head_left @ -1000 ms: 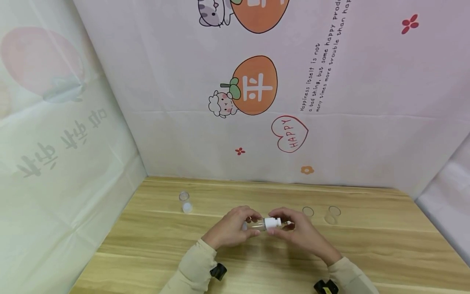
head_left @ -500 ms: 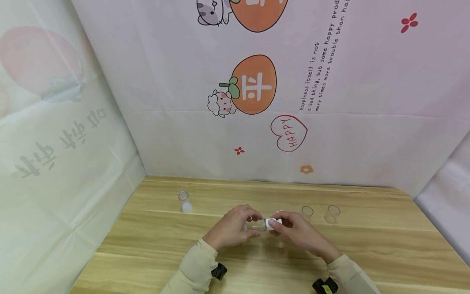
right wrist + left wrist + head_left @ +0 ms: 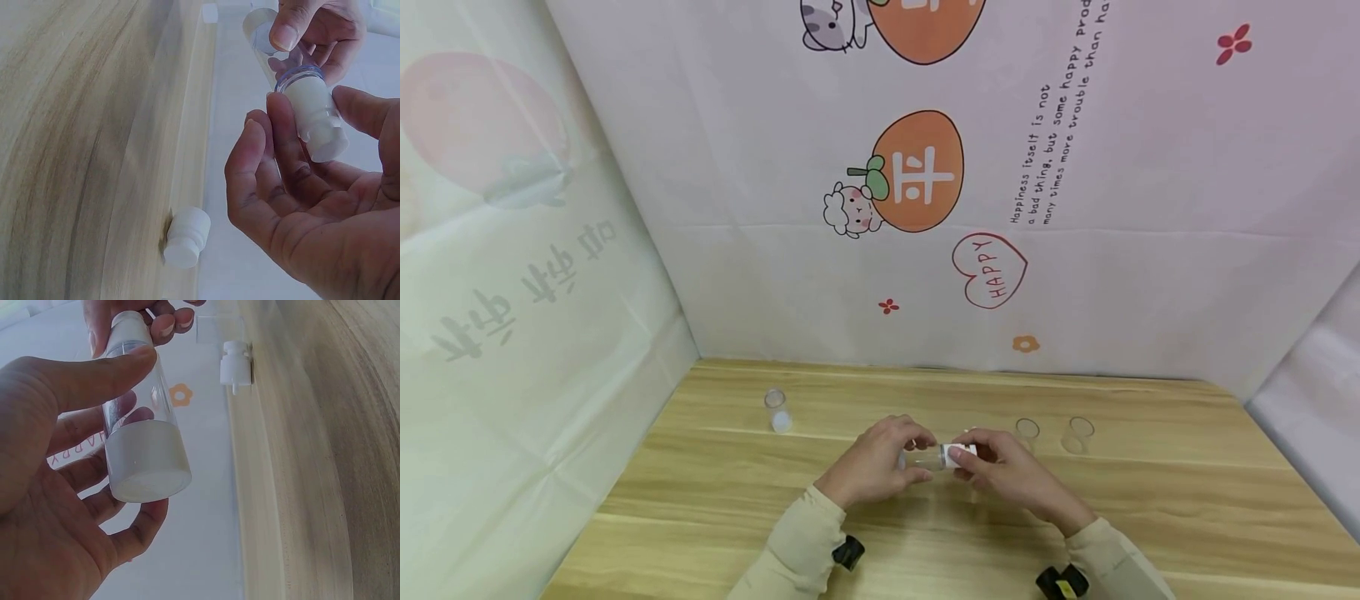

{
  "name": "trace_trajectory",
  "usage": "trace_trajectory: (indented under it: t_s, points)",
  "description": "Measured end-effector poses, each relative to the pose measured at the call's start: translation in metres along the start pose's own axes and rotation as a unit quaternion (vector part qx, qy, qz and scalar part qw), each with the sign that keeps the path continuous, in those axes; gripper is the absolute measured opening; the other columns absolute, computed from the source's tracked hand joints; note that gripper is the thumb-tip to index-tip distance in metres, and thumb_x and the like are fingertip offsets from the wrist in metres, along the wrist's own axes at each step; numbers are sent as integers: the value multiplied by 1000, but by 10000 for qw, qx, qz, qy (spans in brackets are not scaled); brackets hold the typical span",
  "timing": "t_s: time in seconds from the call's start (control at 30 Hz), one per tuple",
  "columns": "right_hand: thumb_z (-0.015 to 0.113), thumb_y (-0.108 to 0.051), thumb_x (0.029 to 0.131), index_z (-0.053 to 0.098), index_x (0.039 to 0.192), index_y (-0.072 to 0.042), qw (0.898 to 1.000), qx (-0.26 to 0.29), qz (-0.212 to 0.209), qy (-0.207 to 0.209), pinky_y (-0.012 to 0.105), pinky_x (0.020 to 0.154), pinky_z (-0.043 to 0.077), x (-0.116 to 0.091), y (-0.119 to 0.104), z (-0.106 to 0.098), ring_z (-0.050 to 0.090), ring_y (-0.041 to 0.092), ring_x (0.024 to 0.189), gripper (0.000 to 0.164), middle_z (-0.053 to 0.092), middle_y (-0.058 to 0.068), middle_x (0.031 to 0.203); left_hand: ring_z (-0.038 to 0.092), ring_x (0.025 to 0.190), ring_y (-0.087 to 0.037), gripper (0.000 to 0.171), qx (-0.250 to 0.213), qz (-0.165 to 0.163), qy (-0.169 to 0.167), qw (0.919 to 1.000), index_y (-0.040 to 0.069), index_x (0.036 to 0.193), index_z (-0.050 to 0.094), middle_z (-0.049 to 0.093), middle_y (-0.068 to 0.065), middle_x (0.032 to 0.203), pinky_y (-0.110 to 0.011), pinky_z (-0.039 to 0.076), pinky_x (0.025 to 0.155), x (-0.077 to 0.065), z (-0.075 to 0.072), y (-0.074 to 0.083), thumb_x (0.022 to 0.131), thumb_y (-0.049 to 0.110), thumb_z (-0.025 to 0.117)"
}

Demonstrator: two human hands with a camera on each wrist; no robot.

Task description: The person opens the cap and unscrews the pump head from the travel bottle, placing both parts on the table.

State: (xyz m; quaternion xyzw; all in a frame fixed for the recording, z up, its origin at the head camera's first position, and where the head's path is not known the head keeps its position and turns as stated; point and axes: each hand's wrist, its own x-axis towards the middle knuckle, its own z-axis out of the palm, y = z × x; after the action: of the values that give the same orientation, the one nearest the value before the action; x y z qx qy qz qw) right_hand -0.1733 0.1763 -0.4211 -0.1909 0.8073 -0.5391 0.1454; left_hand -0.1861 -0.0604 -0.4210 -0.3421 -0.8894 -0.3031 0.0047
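Observation:
A clear cylindrical bottle (image 3: 922,460) with a white base (image 3: 150,462) lies nearly level between the two hands. My left hand (image 3: 874,463) grips the bottle's body, its thumb along the side and the fingers curled underneath. On the bottle's neck sits a white pump head (image 3: 310,111). My right hand (image 3: 1011,473) pinches this pump head, thumb on one side and fingertips on the other. In the right wrist view a clear bluish rim (image 3: 299,75) shows where the bottle meets the pump head.
Behind the right hand stands a second white pump head (image 3: 236,365), mostly hidden in the head view. Two clear caps, one near cap (image 3: 1027,429) and one farther cap (image 3: 1078,435), stand to the right. Back left is a small clear container with a white part (image 3: 778,412).
My right thumb has shifted onto the white pump head and the fingers have turned round it. The left hand holds the bottle in the same place.

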Motion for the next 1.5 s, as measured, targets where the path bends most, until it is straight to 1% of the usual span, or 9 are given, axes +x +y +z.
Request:
trace_trajectory:
  t_s: [0.17,0.3,0.5,0.7,0.8,0.9,1.2,1.33,1.5]
  points:
    - [66,-26,101,68,116,-1,9990,-372,-203,169,31,69,56,0,1,0,64,27,89,29,69,11,99,62,98,-14,35,-105,-8,-15,9999,11,118,71,68,1,109,-25,50,85,0,0,-1,87,20,83]
    - [69,-28,98,69,118,-5,9952,-728,-585,290,32,72,56,-1,3,1,64,18,88,30,69,3,99,62,97,-13,36,-243,-33,-31,9997,10,119,71,68,1,108,-25,50,86,0,-1,-2,87,21,83]
    - [74,-22,95,69,118,-8,9896,-839,-1106,374,33,73,59,-1,5,2,63,15,87,28,69,1,100,64,97,-15,35,-518,-14,-105,9986,9,118,71,69,-2,108,-24,50,85,0,-2,-5,87,19,83]
    - [78,-12,91,69,115,-11,9771,-1130,-1703,592,31,72,58,0,7,4,64,12,85,26,70,1,105,63,97,-15,34,-743,-8,-183,9971,9,118,71,69,-2,108,-24,51,85,0,-3,-7,87,18,82]
    - [80,-5,87,68,113,-11,9694,-1247,-1989,721,30,71,58,0,8,4,63,12,85,29,70,0,105,64,97,-16,34,-850,-19,-226,9961,8,118,71,70,-2,109,-23,50,85,0,-4,-7,88,19,82]
    - [81,1,84,68,112,-11,9647,-1291,-2146,817,31,71,58,0,9,5,63,12,86,34,69,0,104,65,98,-18,34,-927,-39,-251,9954,7,118,71,70,-3,109,-23,50,85,0,-5,-6,88,19,82]
    - [83,9,77,62,122,-7,9594,-1370,-2235,1038,32,69,59,0,7,6,65,13,84,52,70,4,107,64,97,-16,35,-985,-42,-177,9950,7,119,71,70,-3,109,-23,50,85,0,-6,-7,88,18,82]
    - [83,4,79,60,127,-6,9665,-1365,-1954,953,32,71,59,0,5,6,65,17,90,54,69,11,112,64,98,-17,34,-967,-55,-174,9951,8,119,71,69,-4,110,-24,50,85,0,-6,-7,88,19,81]
    - [84,-17,84,59,130,-6,9811,-1124,-1365,786,32,72,59,-2,4,4,66,20,90,53,67,11,111,64,99,-17,36,-841,-104,-117,9963,10,121,70,68,-1,112,-24,50,86,-1,-7,-5,89,21,81]
